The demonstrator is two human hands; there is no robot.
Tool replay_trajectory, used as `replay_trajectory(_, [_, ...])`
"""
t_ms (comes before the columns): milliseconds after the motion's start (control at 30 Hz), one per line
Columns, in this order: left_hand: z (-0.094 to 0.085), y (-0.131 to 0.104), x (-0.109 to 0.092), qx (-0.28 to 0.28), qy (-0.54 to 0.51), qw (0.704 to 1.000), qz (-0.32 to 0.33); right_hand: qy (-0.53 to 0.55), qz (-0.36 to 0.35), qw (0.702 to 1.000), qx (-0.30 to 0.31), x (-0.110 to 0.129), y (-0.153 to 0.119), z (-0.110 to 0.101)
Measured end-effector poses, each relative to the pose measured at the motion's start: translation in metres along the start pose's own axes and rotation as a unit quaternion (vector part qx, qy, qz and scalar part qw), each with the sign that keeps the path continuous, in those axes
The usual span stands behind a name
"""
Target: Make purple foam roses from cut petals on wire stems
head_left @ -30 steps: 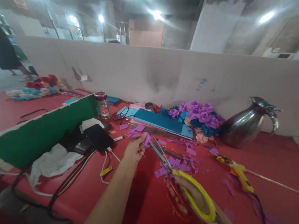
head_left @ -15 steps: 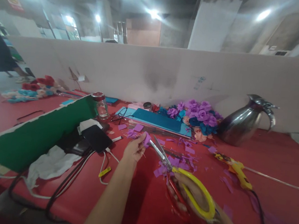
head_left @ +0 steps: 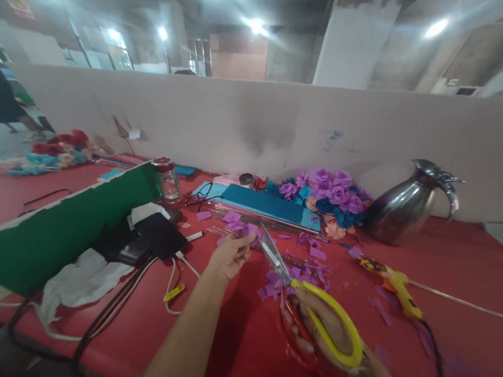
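Observation:
My left hand (head_left: pixel 231 257) is closed in a pinch at a small piece of purple paper (head_left: pixel 252 230), among other purple pieces; the fingers partly cover it. In my right hand (head_left: pixel 331 321) is a pair of scissors (head_left: pixel 285 271) with one yellow and one red handle. Their blades are parted, with the tips close to my left fingertips. Purple paper scraps (head_left: pixel 309 274) lie scattered under and beyond the blades.
A stack of blue sheets (head_left: pixel 268 204) lies behind my hands, with paper flowers (head_left: pixel 333 192) beside it. To the right are a metal jug (head_left: pixel 406 206) and a yellow glue gun (head_left: pixel 401 290). A green board (head_left: pixel 65 225), glass jar (head_left: pixel 168 182), phone (head_left: pixel 162 236) and cables are left.
My left fingers have turned and shifted slightly right, and the purple piece shows less at their tips. The scissors stay in my right hand with the blades still parted.

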State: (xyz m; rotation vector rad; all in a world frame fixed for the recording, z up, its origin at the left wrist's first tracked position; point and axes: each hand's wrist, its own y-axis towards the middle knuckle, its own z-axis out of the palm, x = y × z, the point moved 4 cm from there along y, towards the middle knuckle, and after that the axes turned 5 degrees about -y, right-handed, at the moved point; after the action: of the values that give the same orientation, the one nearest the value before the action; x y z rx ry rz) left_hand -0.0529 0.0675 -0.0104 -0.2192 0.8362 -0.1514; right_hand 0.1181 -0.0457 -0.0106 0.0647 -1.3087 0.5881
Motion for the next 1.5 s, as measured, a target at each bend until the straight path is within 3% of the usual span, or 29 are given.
replay_trajectory(500, [0.008,-0.006,-0.001,0.035,0.038,0.999,0.010,0.032,0.003,0.999,0.010,-0.004,0.002,-0.001])
replay_trajectory(833, [0.010,-0.010,-0.003,0.049,-0.011,0.999,-0.007,0.019,-0.029,0.999,-0.028,-0.025,0.008,-0.024])
replay_trajectory(1067, [0.010,-0.009,-0.004,0.066,-0.001,0.998,-0.002,0.026,-0.019,0.999,-0.015,-0.010,0.004,-0.012])
replay_trajectory(1233, [0.009,-0.010,-0.004,0.048,0.001,0.999,-0.007,0.037,-0.011,0.999,0.021,-0.002,0.004,-0.003])
replay_trajectory(1500, [0.008,-0.011,-0.005,0.013,0.020,1.000,0.006,0.036,-0.007,0.999,0.027,-0.003,0.004,0.000])
